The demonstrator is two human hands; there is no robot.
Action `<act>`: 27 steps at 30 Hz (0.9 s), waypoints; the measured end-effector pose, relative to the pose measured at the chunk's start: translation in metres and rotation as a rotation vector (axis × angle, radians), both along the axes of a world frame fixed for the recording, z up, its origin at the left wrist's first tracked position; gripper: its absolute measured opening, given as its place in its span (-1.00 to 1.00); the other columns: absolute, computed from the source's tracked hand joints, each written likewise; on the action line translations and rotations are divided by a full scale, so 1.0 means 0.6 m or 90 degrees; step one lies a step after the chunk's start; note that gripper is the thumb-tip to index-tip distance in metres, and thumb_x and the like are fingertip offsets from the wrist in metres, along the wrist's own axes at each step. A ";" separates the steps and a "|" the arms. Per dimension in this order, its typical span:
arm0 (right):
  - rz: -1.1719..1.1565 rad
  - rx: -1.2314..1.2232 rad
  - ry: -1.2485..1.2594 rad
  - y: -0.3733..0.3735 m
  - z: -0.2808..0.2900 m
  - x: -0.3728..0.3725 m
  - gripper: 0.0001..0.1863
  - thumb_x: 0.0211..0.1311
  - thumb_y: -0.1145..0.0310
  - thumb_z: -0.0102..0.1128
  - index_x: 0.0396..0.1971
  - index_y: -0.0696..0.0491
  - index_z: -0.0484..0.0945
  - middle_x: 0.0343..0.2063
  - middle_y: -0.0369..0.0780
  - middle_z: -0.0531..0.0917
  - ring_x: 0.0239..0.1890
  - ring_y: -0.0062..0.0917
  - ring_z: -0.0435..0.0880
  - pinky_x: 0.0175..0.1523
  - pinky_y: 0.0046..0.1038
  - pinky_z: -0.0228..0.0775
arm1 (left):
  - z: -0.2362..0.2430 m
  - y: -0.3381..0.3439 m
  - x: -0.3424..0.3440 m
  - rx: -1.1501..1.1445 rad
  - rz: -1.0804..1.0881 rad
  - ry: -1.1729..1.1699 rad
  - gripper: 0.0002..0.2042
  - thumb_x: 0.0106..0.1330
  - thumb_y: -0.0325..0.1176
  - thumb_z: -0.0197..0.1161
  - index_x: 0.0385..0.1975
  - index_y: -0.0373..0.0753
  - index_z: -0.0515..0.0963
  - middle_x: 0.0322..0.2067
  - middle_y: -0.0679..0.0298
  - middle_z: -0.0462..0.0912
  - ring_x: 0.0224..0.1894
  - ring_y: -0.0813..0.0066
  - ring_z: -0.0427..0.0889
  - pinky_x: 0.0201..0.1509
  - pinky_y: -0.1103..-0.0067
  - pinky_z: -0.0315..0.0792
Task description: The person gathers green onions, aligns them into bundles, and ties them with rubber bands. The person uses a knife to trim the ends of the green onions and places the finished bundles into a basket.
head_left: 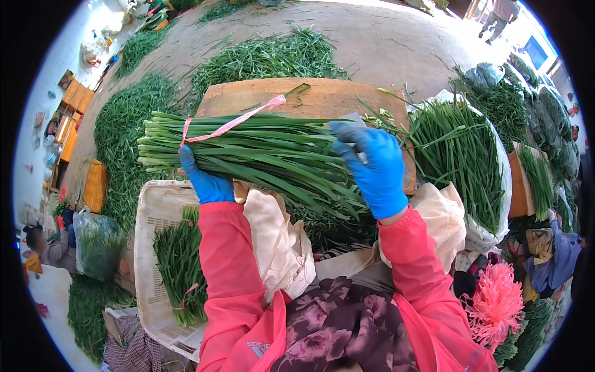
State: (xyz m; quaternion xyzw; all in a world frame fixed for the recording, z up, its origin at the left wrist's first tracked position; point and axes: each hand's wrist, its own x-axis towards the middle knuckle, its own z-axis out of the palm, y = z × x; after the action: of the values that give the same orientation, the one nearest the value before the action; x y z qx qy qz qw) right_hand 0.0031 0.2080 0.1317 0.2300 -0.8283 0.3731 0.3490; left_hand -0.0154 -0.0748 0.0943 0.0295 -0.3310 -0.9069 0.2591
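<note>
A thick bunch of garlic chives lies across in front of me, pale cut ends to the left and green tips to the right. A pink strap circles it near the cut ends, its tail trailing right over the leaves. My left hand, in a blue glove, grips the bunch from below by the strap. My right hand, gloved in blue with dirty fingertips, is at the leaf tips, its fingers bent and apart. A grey flat thing shows partly behind that hand; its kind is hidden. The bunch is above a wooden board.
A pale plastic crate with tied chives stands at left. To the right is a white sack of loose chives. Pink strips hang at lower right. Leaf piles cover the floor beyond; a person stands far right.
</note>
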 end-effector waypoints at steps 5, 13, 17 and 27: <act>-0.034 0.240 0.094 -0.035 -0.023 -0.025 -0.71 -0.07 0.28 0.29 -0.24 -0.12 0.63 -0.57 -0.32 0.57 -0.52 -0.44 0.54 -0.44 -0.38 0.34 | 0.004 0.007 0.001 -0.008 -0.021 -0.006 -0.40 0.22 0.09 0.17 0.12 -0.23 0.37 0.06 0.17 0.49 0.06 0.27 0.49 0.20 0.33 0.36; 0.197 -0.701 -0.372 -0.005 -0.041 -0.043 -0.83 0.29 0.37 0.11 -0.31 0.15 0.61 -0.35 -0.25 0.67 -0.40 -0.68 0.53 -0.21 -0.62 0.37 | 0.004 0.007 -0.004 0.025 -0.016 -0.008 -0.41 0.23 0.07 0.16 0.14 -0.21 0.37 0.09 0.16 0.47 0.09 0.25 0.47 0.21 0.31 0.35; 0.157 -0.668 -0.377 0.069 -0.047 -0.032 -0.77 0.30 0.32 0.10 -0.27 0.17 0.62 -0.24 -0.21 0.68 -0.32 -0.62 0.59 -0.15 -0.60 0.42 | 0.017 0.016 0.003 -0.002 0.020 -0.028 -0.41 0.24 0.08 0.14 0.15 -0.20 0.36 0.10 0.17 0.46 0.09 0.24 0.47 0.22 0.30 0.35; 0.041 0.109 -0.089 -0.002 -0.015 0.009 -0.81 0.02 0.36 0.29 -0.30 -0.05 0.68 -0.41 -0.22 0.67 -0.37 -0.36 0.62 -0.25 -0.40 0.44 | 0.011 0.011 -0.005 0.009 -0.011 -0.007 -0.41 0.22 0.06 0.16 0.15 -0.18 0.35 0.09 0.15 0.46 0.08 0.23 0.48 0.22 0.28 0.36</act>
State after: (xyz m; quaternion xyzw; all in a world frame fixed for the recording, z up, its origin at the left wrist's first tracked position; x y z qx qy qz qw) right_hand 0.0086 0.2068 0.1227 0.2587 -0.8716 0.3272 0.2574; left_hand -0.0187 -0.0684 0.1010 0.0331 -0.3261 -0.9113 0.2491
